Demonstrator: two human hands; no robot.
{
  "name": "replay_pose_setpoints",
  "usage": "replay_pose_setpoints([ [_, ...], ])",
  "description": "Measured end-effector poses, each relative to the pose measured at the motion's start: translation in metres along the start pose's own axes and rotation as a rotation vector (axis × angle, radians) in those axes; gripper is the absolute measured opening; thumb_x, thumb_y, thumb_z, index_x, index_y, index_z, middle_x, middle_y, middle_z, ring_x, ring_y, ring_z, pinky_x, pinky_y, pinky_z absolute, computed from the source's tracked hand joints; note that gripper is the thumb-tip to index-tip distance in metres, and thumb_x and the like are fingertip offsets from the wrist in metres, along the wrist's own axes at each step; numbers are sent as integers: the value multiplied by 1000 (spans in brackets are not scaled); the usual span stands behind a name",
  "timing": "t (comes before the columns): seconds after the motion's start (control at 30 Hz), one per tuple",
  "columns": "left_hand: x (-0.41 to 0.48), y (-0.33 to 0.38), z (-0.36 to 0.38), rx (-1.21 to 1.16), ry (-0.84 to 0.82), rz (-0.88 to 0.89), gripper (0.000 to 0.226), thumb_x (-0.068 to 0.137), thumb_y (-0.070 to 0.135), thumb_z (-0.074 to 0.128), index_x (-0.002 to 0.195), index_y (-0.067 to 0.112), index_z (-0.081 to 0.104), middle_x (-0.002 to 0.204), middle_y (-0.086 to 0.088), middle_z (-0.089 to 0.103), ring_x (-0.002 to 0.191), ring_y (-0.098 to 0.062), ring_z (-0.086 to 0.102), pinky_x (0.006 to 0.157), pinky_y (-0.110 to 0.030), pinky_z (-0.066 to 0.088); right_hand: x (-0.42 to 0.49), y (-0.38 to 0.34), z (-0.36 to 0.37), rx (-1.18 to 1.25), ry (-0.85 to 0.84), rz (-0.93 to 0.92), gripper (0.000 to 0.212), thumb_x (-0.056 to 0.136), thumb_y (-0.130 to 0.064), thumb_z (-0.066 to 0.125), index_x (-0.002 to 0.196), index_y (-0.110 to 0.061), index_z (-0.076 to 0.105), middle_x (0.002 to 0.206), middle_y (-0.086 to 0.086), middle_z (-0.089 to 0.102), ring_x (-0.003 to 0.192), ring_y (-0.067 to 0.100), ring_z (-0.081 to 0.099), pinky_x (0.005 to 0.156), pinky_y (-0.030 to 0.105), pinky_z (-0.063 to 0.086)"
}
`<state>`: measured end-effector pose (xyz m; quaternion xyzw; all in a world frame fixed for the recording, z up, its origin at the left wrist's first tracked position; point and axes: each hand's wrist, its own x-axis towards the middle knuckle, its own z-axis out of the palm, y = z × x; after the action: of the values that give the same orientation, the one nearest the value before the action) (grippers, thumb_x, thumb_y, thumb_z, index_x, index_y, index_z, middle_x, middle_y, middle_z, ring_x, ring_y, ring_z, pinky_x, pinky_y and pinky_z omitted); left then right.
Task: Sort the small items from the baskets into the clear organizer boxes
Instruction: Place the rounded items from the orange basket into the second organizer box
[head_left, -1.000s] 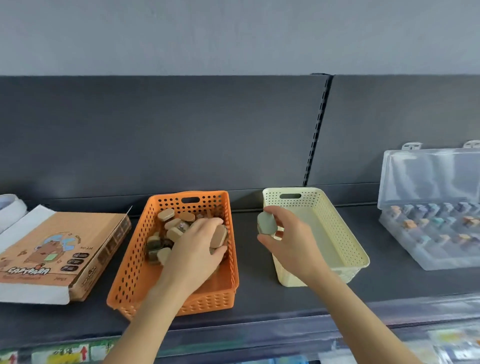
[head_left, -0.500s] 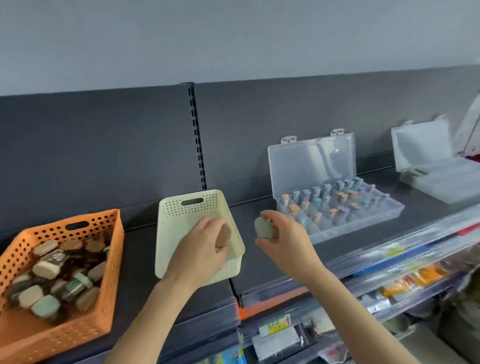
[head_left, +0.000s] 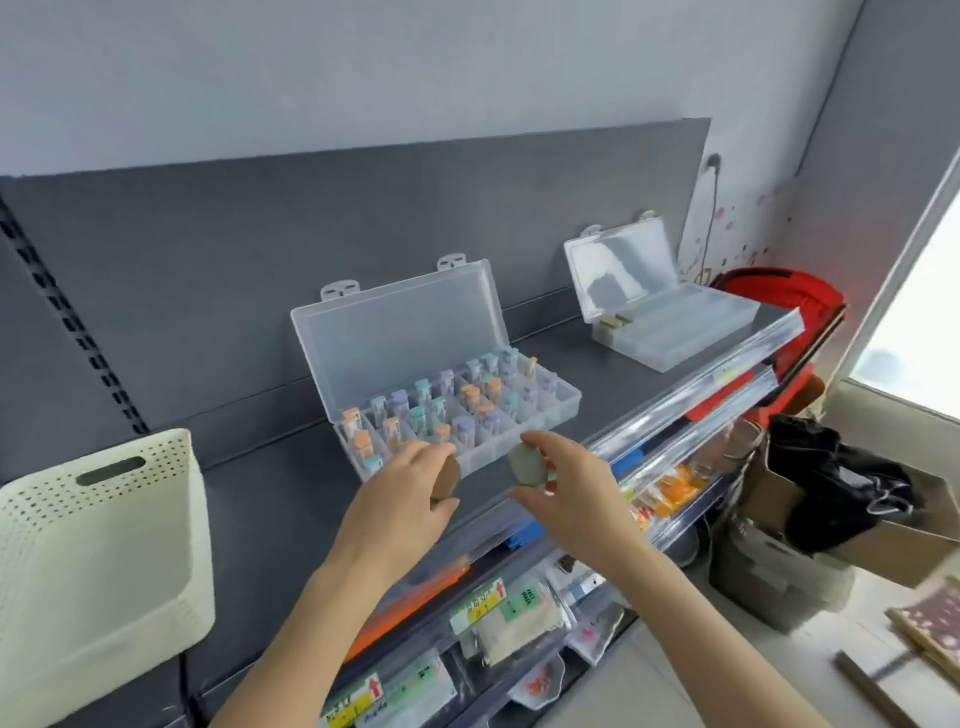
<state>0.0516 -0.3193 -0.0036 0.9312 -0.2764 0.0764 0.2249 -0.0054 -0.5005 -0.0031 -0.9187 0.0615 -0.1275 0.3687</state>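
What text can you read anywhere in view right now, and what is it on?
No text reads clearly.
Shelf-edge tags, yellow and green with red arrows: print too blurred.
Packet below the shelf: print too small.
Near organizer box, cream basket: no lettering visible.

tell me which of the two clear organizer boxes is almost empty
The farther box, on the right: only a couple of pieces lie in its left corner; the nearer box holds many pastel-capped items.
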Motion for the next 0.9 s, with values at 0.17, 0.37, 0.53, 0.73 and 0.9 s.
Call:
replay_pose_setpoints([
  [0.17,59,45,40,-32,-47,127,47,87,27,66,130,25,48,130,9,50,107,-14,54,83,-26,50,10,52,-40,1,101,99,50,86,-20,67,132,-23,49,122,-5,56,106,14,53,89,25,47],
  [0.37,140,87,88,-74,-72,228,46,86,25,66,129,25,49,126,10,51,104,-13,54,81,-26,49,53,111,-82,-36,192,158,51,86,-20,65,133,-25,47,122,-7,56,101,11,53,86,21,47],
  [0.53,218,112,119,-120,-70,259,48,87,27,65,132,26,47,130,11,48,109,-12,53,85,-23,46,111,153,-115,-38,237,200,53,84,-21,68,133,-24,48,123,-6,56,107,12,54,93,28,49],
  [0.73,298,137,143,-153,-46,260,48,87,28,65,132,26,47,131,12,48,108,-13,54,86,-27,48,179,198,-150,-49,259,203,53,84,-20,68,133,-23,48,119,-4,56,103,13,54,92,30,50],
  [0.9,341,146,161,-134,-53,245,49,87,29,64,132,26,46,132,12,48,109,-13,54,86,-26,48,221,229,-164,-45,245,205,56,83,-23,68,135,-24,47,125,-5,55,109,15,53,94,30,48],
])
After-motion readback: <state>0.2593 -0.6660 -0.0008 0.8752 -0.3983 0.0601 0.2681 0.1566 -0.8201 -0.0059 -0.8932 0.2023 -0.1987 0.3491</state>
